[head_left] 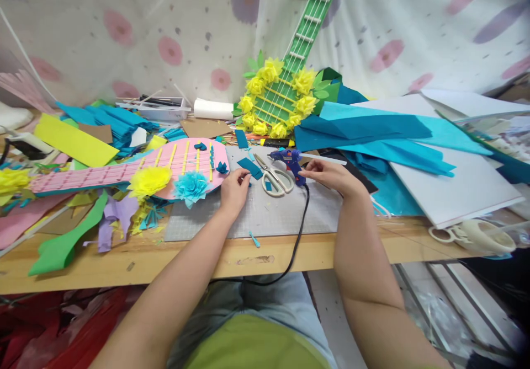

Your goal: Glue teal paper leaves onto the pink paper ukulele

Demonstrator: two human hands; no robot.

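Note:
My left hand (pixel 235 191) is closed in a pinch over the grey cutting mat (pixel 215 220). What its fingertips hold is too small to make out; bits of teal paper lie close by. Dark blue and purple, the glue gun (pixel 292 162) has a white glue stick (pixel 325 159) jutting from its back. My right hand (pixel 333 176) has its fingers closed at the gun's handle. Between the hands lie grey-handled scissors (pixel 276 180) and a teal paper strip (pixel 250 167). Left of my left hand is a pink paper guitar (pixel 178 156) with a yellow flower (pixel 149 181) and a blue flower (pixel 191 188).
A green guitar (pixel 304 43) with yellow flowers leans at the back. Teal paper sheets (pixel 372 129) and white boards (pixel 451 184) are stacked right, near a cream cup (pixel 482 235). The gun's black cord (pixel 301 231) drops over the table's front edge. Paper scraps crowd the left.

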